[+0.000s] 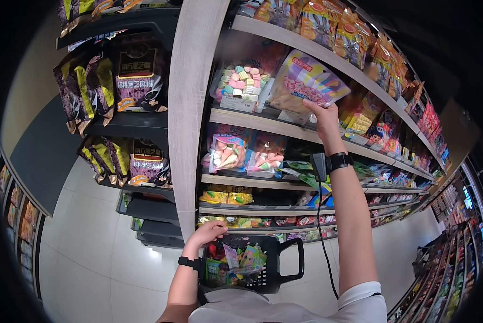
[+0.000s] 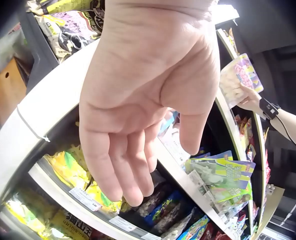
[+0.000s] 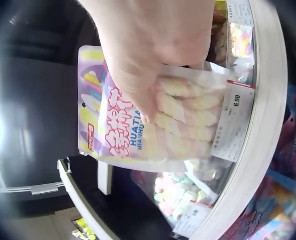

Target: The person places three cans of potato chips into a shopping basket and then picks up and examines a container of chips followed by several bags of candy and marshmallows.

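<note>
My right hand (image 1: 323, 117) pinches a bag of twisted marshmallows (image 1: 308, 78) by its lower edge, thumb across the front. Purple and yellow print covers the bag's top, and pale twists show through its clear part in the right wrist view. It stands in front of the shelf, beside a bag of pastel marshmallows (image 1: 244, 82). Lower down, my left hand (image 1: 209, 231) hangs with loosely bent fingers, palm bare in the left wrist view. Under it sits a black shopping basket (image 1: 272, 258) containing several colourful snack packets (image 1: 252, 257).
Shelf edges (image 1: 263, 123) with price labels (image 3: 237, 117) run close below the bag. Orange snack bags (image 1: 319, 24) line the shelf above; cone-shaped marshmallow bags (image 1: 229, 153) hang below. A pale wooden post (image 1: 190, 107) divides this shelving from black sesame packs (image 1: 139, 75) at left.
</note>
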Tool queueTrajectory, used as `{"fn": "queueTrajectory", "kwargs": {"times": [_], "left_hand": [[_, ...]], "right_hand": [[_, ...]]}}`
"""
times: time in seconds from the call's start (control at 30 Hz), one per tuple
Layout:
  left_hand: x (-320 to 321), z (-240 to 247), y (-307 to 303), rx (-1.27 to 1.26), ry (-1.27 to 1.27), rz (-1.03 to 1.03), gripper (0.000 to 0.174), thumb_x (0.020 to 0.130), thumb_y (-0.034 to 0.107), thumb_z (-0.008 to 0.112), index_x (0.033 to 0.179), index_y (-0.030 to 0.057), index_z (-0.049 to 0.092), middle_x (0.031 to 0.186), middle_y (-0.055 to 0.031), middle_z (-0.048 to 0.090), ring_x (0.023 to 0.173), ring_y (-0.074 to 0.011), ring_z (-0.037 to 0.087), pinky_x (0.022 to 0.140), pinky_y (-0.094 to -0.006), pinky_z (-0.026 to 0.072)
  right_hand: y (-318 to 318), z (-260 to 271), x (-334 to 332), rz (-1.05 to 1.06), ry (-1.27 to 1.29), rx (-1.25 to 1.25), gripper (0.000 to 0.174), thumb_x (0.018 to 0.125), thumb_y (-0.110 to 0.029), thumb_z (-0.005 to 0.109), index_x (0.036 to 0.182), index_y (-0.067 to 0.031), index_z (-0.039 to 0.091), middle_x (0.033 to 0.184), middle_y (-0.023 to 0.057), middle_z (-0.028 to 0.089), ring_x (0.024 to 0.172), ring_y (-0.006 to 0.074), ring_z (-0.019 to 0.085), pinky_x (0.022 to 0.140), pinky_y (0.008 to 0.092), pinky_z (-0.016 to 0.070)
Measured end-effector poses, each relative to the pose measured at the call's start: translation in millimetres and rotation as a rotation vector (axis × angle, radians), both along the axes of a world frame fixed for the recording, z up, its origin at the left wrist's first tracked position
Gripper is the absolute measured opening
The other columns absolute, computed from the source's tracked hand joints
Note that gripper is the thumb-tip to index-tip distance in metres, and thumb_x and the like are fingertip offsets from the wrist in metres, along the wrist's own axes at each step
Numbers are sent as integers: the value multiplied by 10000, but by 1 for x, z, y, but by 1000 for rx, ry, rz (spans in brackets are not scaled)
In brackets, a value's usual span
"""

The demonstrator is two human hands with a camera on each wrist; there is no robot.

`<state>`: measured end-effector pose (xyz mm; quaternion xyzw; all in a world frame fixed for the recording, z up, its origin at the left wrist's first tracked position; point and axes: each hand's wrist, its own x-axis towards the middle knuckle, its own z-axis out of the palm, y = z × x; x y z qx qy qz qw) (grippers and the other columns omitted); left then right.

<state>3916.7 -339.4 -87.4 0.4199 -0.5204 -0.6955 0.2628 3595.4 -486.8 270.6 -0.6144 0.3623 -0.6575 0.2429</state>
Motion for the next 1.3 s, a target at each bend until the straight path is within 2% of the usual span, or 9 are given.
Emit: {"fn": "queueTrajectory", "kwargs": {"times": [0.23, 0.3, 0.4, 0.43, 0.47, 0.6, 0.63, 0.83, 1.3], "left_hand": [[-22, 22, 8, -211, 61, -46, 419, 936, 227, 667, 1282, 17, 558, 941, -17, 679, 849, -85, 634, 695, -222, 472], [-32, 38, 11, -198, 277, -25, 482, 940, 178, 657, 1365, 32, 483, 1089, -65, 672, 1018, -111, 627, 895, -268, 498], [-36, 93, 27, -290, 583, -111, 613, 918, 138, 652, 1451, 25, 371, 1343, -113, 543, 1198, -184, 555, 981, -304, 462], [-41, 100, 32, -314, 656, -107, 713, 891, 273, 683, 1453, -2, 341, 1359, -165, 530, 1232, -268, 551, 1002, -372, 452], [-45, 115, 41, -281, 751, -134, 709, 885, 218, 682, 1453, -14, 326, 1369, -185, 512, 1248, -292, 538, 1021, -390, 448], [-67, 154, 69, -273, 515, -43, 528, 910, 147, 666, 1349, -39, 439, 1211, -151, 620, 1043, -251, 663, 886, -339, 555], [-74, 148, 70, -188, 478, 58, 451, 920, 154, 667, 1287, -37, 490, 1116, -131, 661, 913, -215, 698, 768, -295, 583], [-78, 138, 75, -167, 436, 91, 406, 914, 182, 684, 1225, -32, 536, 1049, -128, 680, 808, -203, 705, 665, -287, 575], [-57, 131, 70, -1, 467, -249, 500, 925, 197, 652, 1301, -44, 427, 1046, -170, 663, 633, -242, 711, 409, -234, 533]], "right_hand": [[91, 3, 14, -21, -41, -201, 197, 848, -30, 707, 1040, -20, 661, 960, 57, 708, 870, 118, 658, 812, 270, 500], [131, -6, 28, -33, -48, -139, 183, 842, -43, 721, 1012, -12, 660, 921, 51, 707, 813, 106, 654, 754, 251, 502], [186, -28, 48, -115, 44, 59, 200, 843, -71, 732, 1017, -5, 658, 846, 30, 692, 644, 40, 582, 544, 183, 426], [192, -40, 57, -96, 13, 67, 208, 844, -71, 732, 1026, -2, 657, 857, 27, 691, 650, 34, 577, 547, 180, 423], [198, -51, 61, -78, -18, 76, 216, 845, -70, 732, 1035, 2, 657, 868, 24, 691, 657, 27, 572, 550, 177, 419], [210, -97, 54, -20, -26, 280, 306, 848, -80, 733, 1117, 21, 626, 982, 49, 694, 842, 81, 638, 743, 239, 516], [215, -109, 51, -31, -40, 289, 306, 848, -80, 733, 1117, 21, 626, 982, 49, 694, 842, 81, 638, 743, 239, 516], [251, -155, 38, 328, -230, 510, 781, 772, -1, 772, 1431, -21, 353, 1331, 93, 539, 1208, 156, 528, 1001, 324, 446], [282, -188, 26, 287, -356, 529, 734, 751, 21, 774, 1390, 1, 413, 1295, 100, 570, 1185, 187, 555, 1012, 349, 443]]}}
